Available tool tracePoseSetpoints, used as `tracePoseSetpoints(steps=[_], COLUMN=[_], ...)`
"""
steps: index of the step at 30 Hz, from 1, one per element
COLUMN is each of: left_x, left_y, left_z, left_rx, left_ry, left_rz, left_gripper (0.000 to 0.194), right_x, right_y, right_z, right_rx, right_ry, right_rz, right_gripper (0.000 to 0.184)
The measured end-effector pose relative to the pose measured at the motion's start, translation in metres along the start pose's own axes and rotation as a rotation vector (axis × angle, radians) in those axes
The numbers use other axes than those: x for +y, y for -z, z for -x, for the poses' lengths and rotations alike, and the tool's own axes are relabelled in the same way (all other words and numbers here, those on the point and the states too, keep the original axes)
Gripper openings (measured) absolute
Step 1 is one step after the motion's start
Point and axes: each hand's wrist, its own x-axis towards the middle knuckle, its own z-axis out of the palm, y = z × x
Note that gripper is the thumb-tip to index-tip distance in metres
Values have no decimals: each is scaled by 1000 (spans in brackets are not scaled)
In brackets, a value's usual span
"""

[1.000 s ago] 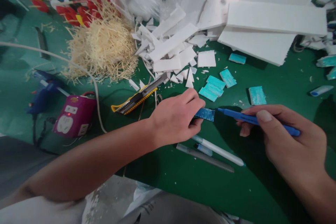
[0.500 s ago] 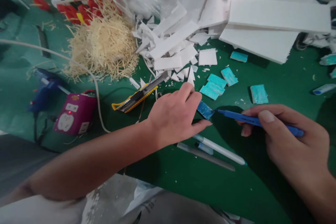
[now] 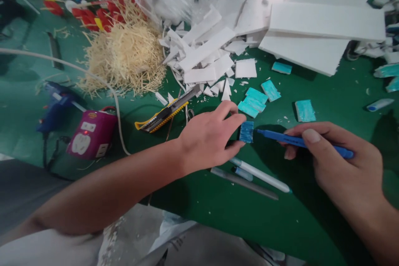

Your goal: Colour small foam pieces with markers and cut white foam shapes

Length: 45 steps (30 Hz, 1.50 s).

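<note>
Between the thumb and fingers of my left hand (image 3: 213,135) is a small foam piece (image 3: 247,132) coloured dark blue, held by its edges on the green table. My right hand (image 3: 339,158) grips a blue marker (image 3: 299,139), its tip just right of the piece and apparently a little apart from it. Several turquoise foam pieces (image 3: 253,102) lie beyond my hands, one of them (image 3: 305,110) off to the right. Below my left hand rest a white marker (image 3: 264,176), a grey stick-like tool (image 3: 246,185) and a blue pen cap (image 3: 243,173).
A yellow utility knife (image 3: 168,110) with its blade out lies left of my left hand. White foam scraps (image 3: 205,58) and boards (image 3: 324,20) fill the back, beside straw-like shreds (image 3: 124,56). At left are a purple power adapter (image 3: 93,135), a blue glue gun (image 3: 57,104) and a white cord (image 3: 115,99).
The dark blue piece has been turned to stand squarer to me, and my left thumb and fingers have shifted around it. The marker stays close to its right side.
</note>
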Motion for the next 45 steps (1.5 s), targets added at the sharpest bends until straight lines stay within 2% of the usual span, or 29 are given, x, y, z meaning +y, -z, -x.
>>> tracePoseSetpoints(steps=[8,14,21,26,30,35,39,45], left_x=[-1,-1,-2,-2,-2,-1,-2,-3], left_y=[1,1,1,0,-1,-1,-1,-1], left_z=[-2,-3,-2,-2,-2,-2,-2,-2], left_rx=[-2,-4,6,7,2,18,10,21], left_ry=[0,8,-10,-10,-9,-20,-19,-19], left_rz=[36,29,30,39,42,42,37,39], left_gripper=[31,30,31,30,30,30,30,32], right_x=[0,1,-1,1,0,3,4,1], right_y=[-1,1,0,0,-1,0,0,1], right_z=[2,2,1,1,0,0,0,2], right_rx=[-12,-31,-23,-4,-39,-11,-44,-36], right_ry=[27,32,22,33,50,26,30,8], right_rz=[62,146,160,138,136,132,144,130], right_gripper=[20,37,42,29,33,28,36,26])
